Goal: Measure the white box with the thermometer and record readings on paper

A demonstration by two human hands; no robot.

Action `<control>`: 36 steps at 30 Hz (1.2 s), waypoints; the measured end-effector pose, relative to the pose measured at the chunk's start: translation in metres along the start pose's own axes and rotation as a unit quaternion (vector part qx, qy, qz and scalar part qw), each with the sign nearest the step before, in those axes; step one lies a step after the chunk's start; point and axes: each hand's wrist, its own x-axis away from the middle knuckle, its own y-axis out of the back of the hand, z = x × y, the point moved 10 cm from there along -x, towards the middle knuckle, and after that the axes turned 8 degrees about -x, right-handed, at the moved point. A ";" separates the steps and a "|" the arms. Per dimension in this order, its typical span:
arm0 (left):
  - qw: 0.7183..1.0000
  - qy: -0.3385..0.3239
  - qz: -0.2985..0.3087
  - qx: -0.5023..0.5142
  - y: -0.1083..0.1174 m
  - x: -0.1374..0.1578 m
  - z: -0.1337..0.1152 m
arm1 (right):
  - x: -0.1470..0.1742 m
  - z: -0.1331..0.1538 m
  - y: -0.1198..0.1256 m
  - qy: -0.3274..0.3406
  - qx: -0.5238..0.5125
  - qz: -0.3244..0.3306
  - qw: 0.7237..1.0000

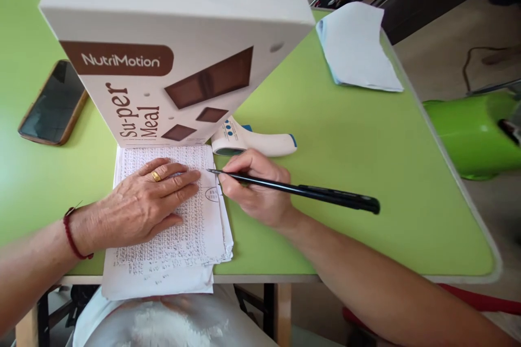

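My left hand (152, 203) lies flat across a stack of handwritten paper sheets (193, 246), its fingers stretched out and a gold ring on one of them. In a pinch, my right hand (258, 187) holds a black pen (313, 191). The pen's tip points left, at the right edge of the top sheet; whether it touches the paper I cannot tell. Rows of small dark handwriting cover the sheet, partly hidden under my left hand. Just beyond my right hand rests a white and blue infrared thermometer (264, 141).
A tall white NutriMotion box (146, 27) stands right behind the papers on the green table (345, 168). To its left lies a phone (55, 103) in a brown case. Folded white paper (354, 46) sits at the far right edge. Beyond the table is a green bucket (468, 135).
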 end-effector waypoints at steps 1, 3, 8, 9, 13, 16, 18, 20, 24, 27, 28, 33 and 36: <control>1.000 0.002 0.003 0.000 0.000 -0.001 0.000 | 0.000 0.003 -0.001 0.018 0.008 0.010 1.000; 1.000 0.006 0.008 0.006 -0.001 -0.002 0.000 | 0.001 0.005 -0.004 0.041 0.007 0.028 0.999; 0.999 0.012 -0.003 0.031 0.002 -0.003 0.001 | 0.002 0.000 -0.008 0.033 0.019 0.046 0.998; 0.999 0.014 -0.002 0.034 0.002 -0.004 0.001 | 0.001 0.001 -0.008 0.032 0.021 0.047 0.998; 0.999 0.016 0.000 0.037 0.001 -0.004 0.002 | 0.001 0.003 -0.009 0.034 0.023 0.053 0.998; 0.999 0.015 -0.002 0.034 0.001 -0.003 0.002 | 0.000 0.004 -0.011 0.031 0.025 0.064 0.997; 0.999 0.015 -0.001 0.029 0.001 -0.003 0.001 | 0.000 0.004 -0.012 0.031 0.030 0.067 0.997; 1.000 0.013 0.000 0.026 0.001 -0.004 0.001 | 0.000 0.006 -0.011 0.037 0.029 0.067 0.997; 1.000 0.013 0.005 0.025 0.000 -0.004 0.001 | -0.001 0.008 -0.011 0.045 0.015 0.067 0.997; 1.000 0.010 0.006 0.021 0.000 -0.004 0.001 | -0.001 0.008 -0.011 0.042 0.014 0.072 0.996; 1.000 0.010 0.007 0.020 0.000 -0.004 0.001 | -0.001 0.008 -0.011 0.042 0.015 0.073 0.996; 1.000 0.009 0.009 0.012 0.000 -0.003 0.001 | -0.001 0.008 -0.010 0.042 0.021 0.062 0.997; 1.000 0.006 0.008 0.004 0.000 -0.003 0.000 | -0.001 0.010 -0.007 0.058 0.034 0.040 0.997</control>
